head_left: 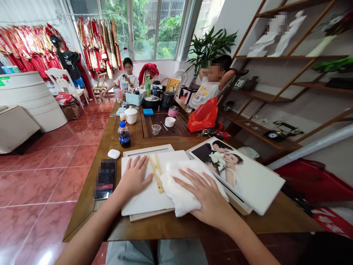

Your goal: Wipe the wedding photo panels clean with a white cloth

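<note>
**Item: white panel (146,200).** Lies flat on the wooden surface (91,206) at its near edge, directly in front of the person. It sits on top of a pale frame (149,149), whose border shows along the panel's far and near sides.

**Left hand (135,178).** Palm down on the panel's left half. The fingers (143,162) are spread and released, grasping nothing. It appears to pin the panel in place.

**Right hand (206,195).** Rests on a white cloth (176,187) that is bunched over the panel's right edge. The fingers (187,176) are extended flat across the cloth, pressing on it, not clenched around it.

**Yellow strips (156,173).** Two thin pieces joined in a narrow V. They lie on the panel between the two hands, touching the cloth's left border.

**Step in hand (judged).** The panel is being wiped with the cloth while the other hand steadies it.

**Next move (judged).** A further stroke leftward calls for lifting or skirting the yellow strips. It also calls for firm downward pressure from the left hand so the panel does not slide on the frame.

**Near the panel.**
- Right: a mounted wedding portrait (248,180), just beside the panel, with the cloth overlapping its near corner.
- Left: a dark phone (105,178), with a small white case (114,154) beyond it.
- Beyond the far side: a cola bottle (124,134), a white lidded pot (131,115) and a red plastic bag (203,115), all well apart from the panel.
- At the far end of the surface: two seated people. A third person stands by the red garments.
</note>
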Motion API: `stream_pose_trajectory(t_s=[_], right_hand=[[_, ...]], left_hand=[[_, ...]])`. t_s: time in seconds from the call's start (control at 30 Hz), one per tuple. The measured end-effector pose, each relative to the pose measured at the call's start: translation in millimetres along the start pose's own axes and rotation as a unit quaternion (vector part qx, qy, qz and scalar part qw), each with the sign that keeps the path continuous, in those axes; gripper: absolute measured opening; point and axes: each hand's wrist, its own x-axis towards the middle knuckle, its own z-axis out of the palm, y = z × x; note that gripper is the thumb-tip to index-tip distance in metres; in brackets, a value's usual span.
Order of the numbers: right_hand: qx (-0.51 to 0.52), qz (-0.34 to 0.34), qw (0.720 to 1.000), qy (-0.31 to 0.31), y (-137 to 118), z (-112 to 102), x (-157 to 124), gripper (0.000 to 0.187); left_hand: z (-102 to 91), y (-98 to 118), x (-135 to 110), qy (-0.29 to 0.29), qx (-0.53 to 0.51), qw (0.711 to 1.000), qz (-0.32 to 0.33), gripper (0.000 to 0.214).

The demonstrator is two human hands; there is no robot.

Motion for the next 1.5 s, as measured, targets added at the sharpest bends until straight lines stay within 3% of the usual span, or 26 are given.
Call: stream_pose_trajectory(t_s=[0.23,0.37,0.47,0.73,0.83,1.13,1.23,1.5], right_hand=[[0.02,0.049,0.997,-0.052,13,0,65,0.079],[0.017,0.072,0.996,-0.042,14,3,87,0.074],[0.013,0.063,0.998,-0.02,9,7,74,0.072],[-0.017,0.017,0.999,0.032,-4,5,5,0.083],[-0.012,0.021,1.0,0.016,-1,3,11,0.083],[0.025,0.08,0.996,-0.022,7,2,79,0.073],[0.022,0.076,0.997,-0.007,3,4,70,0.074],[-0.001,0.038,0.999,0.038,-11,4,4,0.08]], left_hand=[[-1.2,0,0,-0.01,-0.001,1.0,0.006,0.068],[-0.4,0,0,-0.002,0.0,1.0,-0.002,0.067],[1.1,1,0,0.008,0.004,1.0,-0.006,0.066],[1.3,-1,0,0.008,0.007,1.0,0.002,0.068],[-0.6,-1,0,0.002,0.001,1.0,0.006,0.067],[0.1,-3,0,0.015,0.006,1.0,0.01,0.067],[-1.7,-2,0,0.013,0.008,1.0,0.002,0.066],[-3.6,0,0,0.003,0.003,1.0,-0.007,0.066]])
